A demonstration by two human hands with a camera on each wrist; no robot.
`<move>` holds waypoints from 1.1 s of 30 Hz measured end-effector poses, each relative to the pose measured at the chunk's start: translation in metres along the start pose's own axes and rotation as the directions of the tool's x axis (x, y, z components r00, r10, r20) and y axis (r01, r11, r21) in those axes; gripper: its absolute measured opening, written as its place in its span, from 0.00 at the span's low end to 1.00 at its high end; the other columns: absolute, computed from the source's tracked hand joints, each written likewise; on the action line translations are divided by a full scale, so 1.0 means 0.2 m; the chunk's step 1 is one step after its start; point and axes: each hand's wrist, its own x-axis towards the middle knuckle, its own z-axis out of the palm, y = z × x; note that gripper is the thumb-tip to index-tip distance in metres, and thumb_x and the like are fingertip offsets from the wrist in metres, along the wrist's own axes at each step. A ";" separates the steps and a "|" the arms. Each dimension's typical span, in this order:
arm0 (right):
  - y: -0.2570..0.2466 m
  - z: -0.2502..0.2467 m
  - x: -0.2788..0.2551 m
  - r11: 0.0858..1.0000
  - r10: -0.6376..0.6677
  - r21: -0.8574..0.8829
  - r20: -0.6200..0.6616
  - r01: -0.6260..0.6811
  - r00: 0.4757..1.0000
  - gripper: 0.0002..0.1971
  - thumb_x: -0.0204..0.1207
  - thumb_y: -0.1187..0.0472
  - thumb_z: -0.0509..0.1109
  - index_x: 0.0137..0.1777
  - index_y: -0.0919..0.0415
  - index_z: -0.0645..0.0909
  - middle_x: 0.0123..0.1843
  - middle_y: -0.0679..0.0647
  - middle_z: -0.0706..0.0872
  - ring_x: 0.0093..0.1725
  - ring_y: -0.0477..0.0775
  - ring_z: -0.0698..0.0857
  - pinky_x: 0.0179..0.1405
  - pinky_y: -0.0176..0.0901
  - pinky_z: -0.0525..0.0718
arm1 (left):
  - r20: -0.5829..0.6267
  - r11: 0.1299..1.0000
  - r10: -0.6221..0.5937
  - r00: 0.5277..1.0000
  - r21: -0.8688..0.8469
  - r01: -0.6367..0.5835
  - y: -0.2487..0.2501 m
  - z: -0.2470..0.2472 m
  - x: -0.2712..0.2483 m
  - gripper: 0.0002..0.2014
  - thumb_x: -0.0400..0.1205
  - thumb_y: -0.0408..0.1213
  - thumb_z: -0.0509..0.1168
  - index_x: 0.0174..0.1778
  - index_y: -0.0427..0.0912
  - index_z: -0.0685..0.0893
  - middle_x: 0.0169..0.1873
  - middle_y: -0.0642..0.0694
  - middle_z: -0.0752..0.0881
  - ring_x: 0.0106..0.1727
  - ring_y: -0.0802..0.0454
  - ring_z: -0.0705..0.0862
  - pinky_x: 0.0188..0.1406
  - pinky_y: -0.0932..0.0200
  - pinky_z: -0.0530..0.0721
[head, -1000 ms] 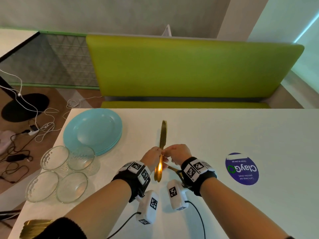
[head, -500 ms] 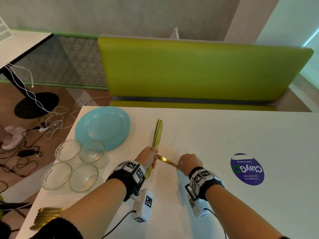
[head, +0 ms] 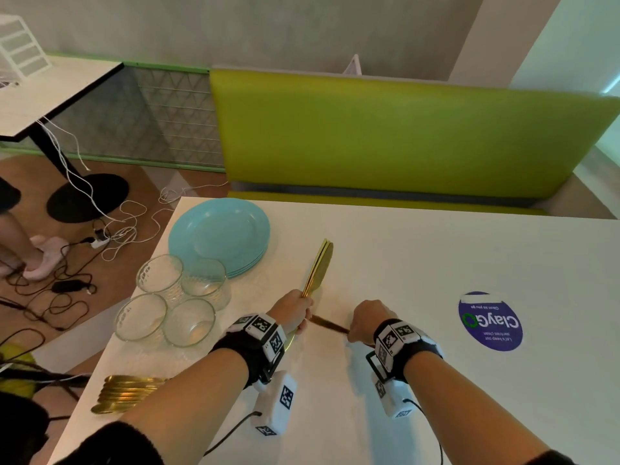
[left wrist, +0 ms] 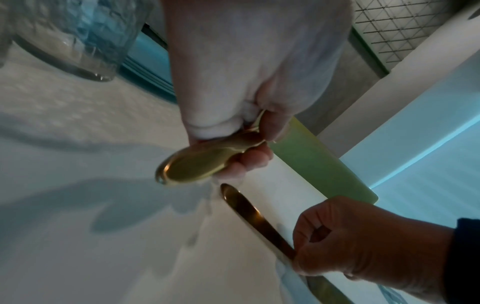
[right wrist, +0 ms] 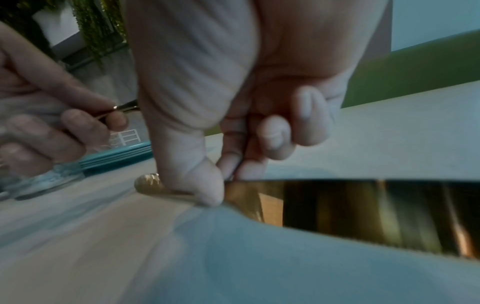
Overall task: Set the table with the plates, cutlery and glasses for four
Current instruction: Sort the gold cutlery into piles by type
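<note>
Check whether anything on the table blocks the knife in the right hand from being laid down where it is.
Nothing visible does. The right hand pinches the gold knife low over bare white table. The plates and glasses sit off to the left; the purple sticker lies flat to the right.

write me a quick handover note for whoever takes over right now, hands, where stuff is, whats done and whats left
Left hand: grips a bundle of gold knives, blades pointing away over the table.
Right hand: pinches a single gold knife, low at the white table; whether it touches the surface cannot be told.
Stack of teal plates at the far left corner, four glasses clustered beside it, a pile of gold cutlery at the near left edge.
Done: no place is laid yet.
Left: set out the plates, cutlery and glasses for four.
</note>
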 end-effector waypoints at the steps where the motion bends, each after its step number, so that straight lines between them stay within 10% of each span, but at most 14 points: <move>1: -0.01 0.01 -0.02 1.000 -0.012 -0.026 0.000 0.012 1.000 0.17 0.69 0.51 0.75 0.54 0.59 0.87 0.48 0.53 0.87 0.45 0.54 0.84 0.44 0.40 0.83 | -0.001 0.999 0.014 1.000 0.032 -0.014 0.00 -0.01 -0.01 0.06 0.86 0.33 0.51 0.47 0.38 0.72 0.30 0.46 0.74 0.24 0.53 0.70 0.23 0.60 0.67; 12: -0.34 0.03 -0.52 0.931 -0.264 -0.284 -0.098 0.227 0.960 0.13 0.76 0.64 0.62 0.56 0.59 0.85 0.57 0.56 0.87 0.58 0.58 0.84 0.58 0.47 0.83 | 0.151 0.880 0.066 0.986 0.457 -0.129 -0.13 -0.23 -0.29 0.07 0.85 0.36 0.52 0.53 0.41 0.73 0.35 0.48 0.79 0.31 0.54 0.77 0.28 0.64 0.73; 20: -0.72 0.23 -0.90 0.838 -0.366 -0.473 -0.116 0.273 0.923 0.11 0.78 0.67 0.61 0.54 0.64 0.84 0.52 0.60 0.87 0.56 0.60 0.83 0.39 0.46 0.75 | 0.386 0.589 -0.020 0.922 0.750 -0.301 -0.38 -0.45 -0.68 0.15 0.84 0.38 0.52 0.41 0.39 0.82 0.50 0.38 0.90 0.30 0.54 0.80 0.32 0.64 0.76; 33: -1.02 0.49 -1.13 0.797 -0.489 -0.477 -0.148 0.372 0.859 0.12 0.78 0.65 0.64 0.58 0.63 0.83 0.60 0.61 0.80 0.62 0.61 0.74 0.52 0.50 0.76 | 0.432 0.839 -0.107 0.895 0.522 -0.151 -0.75 -0.62 -0.89 0.06 0.80 0.34 0.52 0.39 0.43 0.72 0.30 0.47 0.78 0.23 0.56 0.74 0.22 0.66 0.73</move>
